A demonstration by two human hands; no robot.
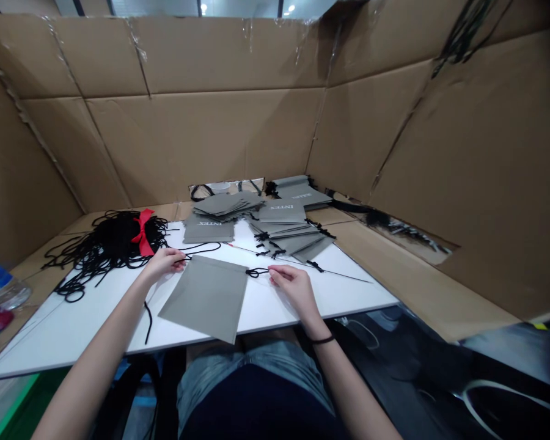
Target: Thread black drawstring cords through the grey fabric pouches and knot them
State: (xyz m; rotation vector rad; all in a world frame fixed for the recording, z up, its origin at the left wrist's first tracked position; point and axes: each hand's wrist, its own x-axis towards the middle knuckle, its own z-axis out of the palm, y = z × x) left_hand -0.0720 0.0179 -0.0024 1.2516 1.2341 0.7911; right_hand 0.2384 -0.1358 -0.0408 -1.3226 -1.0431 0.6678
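Note:
A grey drawstring pouch (206, 296) lies between my hands at the front of the white board, its corner reaching over the near edge. My left hand (165, 263) is closed at the pouch's upper left corner, pinching black cord there. A loose length of that black cord (204, 247) loops out behind the pouch, and another end hangs down below my wrist. At the upper right corner, a knotted black cord loop (258, 272) sticks out. My right hand (293, 287) pinches the end of this loop between thumb and fingers.
Black cords (114, 238) tied with a red ribbon (143, 232) lie at left. Grey pouches (224, 205) are piled behind, with corded ones (297, 235) at right. A thin rod (339, 273) lies near them. Cardboard walls (201, 134) surround the board; a bottle (2, 287) stands far left.

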